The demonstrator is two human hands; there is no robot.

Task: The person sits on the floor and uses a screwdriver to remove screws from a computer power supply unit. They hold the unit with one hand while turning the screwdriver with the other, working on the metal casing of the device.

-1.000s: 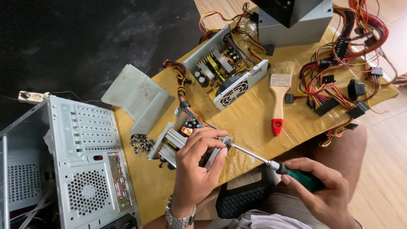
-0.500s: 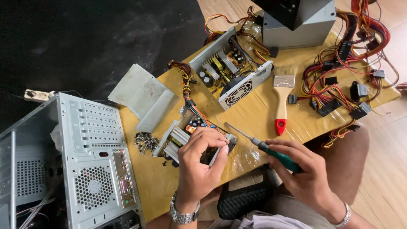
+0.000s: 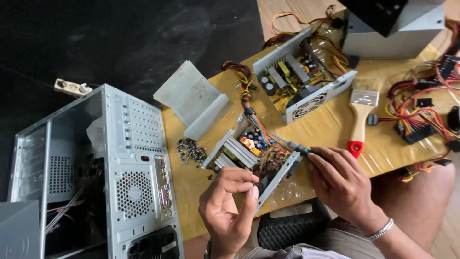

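Observation:
An opened power supply unit (image 3: 249,151) with a circuit board and coloured wires lies on the wooden table (image 3: 330,129) in front of me. My left hand (image 3: 230,211) pinches the near edge of its metal case. My right hand (image 3: 340,182) grips a screwdriver (image 3: 299,148); its handle is mostly hidden in my fist and the shaft points into the right side of the unit.
A grey computer tower case (image 3: 129,177) stands at the left. A second open power supply (image 3: 302,81) lies further back. A paintbrush with a red tip (image 3: 359,120), a pile of screws (image 3: 190,151), a metal cover (image 3: 194,98) and cable bundles (image 3: 421,115) surround the unit.
My right hand has moved left and forward, bringing the screwdriver from beside the unit into its right side. My left hand slid back along the case edge. The view shifted closer.

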